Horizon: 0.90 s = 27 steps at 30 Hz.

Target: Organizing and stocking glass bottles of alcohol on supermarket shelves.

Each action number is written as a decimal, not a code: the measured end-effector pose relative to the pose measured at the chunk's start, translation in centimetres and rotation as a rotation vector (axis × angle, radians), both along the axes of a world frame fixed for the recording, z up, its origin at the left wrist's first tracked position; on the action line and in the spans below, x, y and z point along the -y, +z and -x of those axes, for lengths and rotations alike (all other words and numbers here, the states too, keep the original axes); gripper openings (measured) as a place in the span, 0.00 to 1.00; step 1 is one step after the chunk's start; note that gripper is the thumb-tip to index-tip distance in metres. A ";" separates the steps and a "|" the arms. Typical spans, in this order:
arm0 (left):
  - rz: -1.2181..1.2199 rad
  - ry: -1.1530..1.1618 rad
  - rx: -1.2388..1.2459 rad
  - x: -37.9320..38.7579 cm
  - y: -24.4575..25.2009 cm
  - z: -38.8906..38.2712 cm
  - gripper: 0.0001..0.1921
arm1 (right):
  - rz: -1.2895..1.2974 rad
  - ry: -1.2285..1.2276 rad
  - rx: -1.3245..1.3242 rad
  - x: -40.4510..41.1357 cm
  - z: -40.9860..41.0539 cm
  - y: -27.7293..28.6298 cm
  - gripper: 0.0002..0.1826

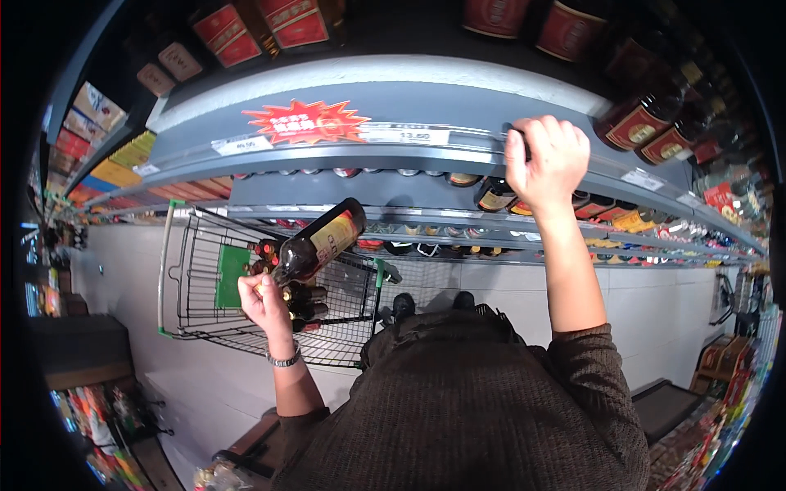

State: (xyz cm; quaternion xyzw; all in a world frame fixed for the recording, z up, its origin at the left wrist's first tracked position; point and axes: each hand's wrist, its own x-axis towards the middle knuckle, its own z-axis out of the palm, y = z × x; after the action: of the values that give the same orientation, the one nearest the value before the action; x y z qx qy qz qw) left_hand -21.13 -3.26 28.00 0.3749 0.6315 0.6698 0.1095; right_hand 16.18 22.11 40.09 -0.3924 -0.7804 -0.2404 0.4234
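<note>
My left hand, with a metal-banded watch on its wrist, grips the neck of a dark glass bottle. The bottle is tilted, its base up and to the right, and its yellowish label faces me. It is over a wire shopping cart, where several dark bottles lie. At the front edge of the shelf, my right hand is curled around a small dark object. Most of that object is hidden by the fingers, so its kind cannot be told.
Red-labelled bottles stand on the upper shelf at right, boxed goods at left. A red starburst sign and price tags line the shelf edge. Lower shelves hold more bottles. A dark bin-like stand is at left on the tiled floor.
</note>
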 end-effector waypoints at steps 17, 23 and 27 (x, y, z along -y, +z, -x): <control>0.043 -0.504 -0.697 -20.1 -1.9 -11.9 0.10 | 0.062 -0.027 -0.061 0.4 -1.6 0.1 0.13; 0.027 -0.669 -0.905 -23.4 -0.2 -15.0 0.14 | 0.086 -0.013 -0.069 0.4 -1.7 0.1 0.14; 0.201 -0.812 -0.746 -24.5 0.1 -16.4 0.15 | 0.078 -0.013 -0.057 0.4 -1.6 0.2 0.13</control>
State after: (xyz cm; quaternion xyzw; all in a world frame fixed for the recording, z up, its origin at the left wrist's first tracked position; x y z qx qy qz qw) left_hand -4.69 21.28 28.06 0.7872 0.4932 0.3324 0.1630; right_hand 17.82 21.74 40.28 -0.4204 -0.7743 -0.2012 0.4282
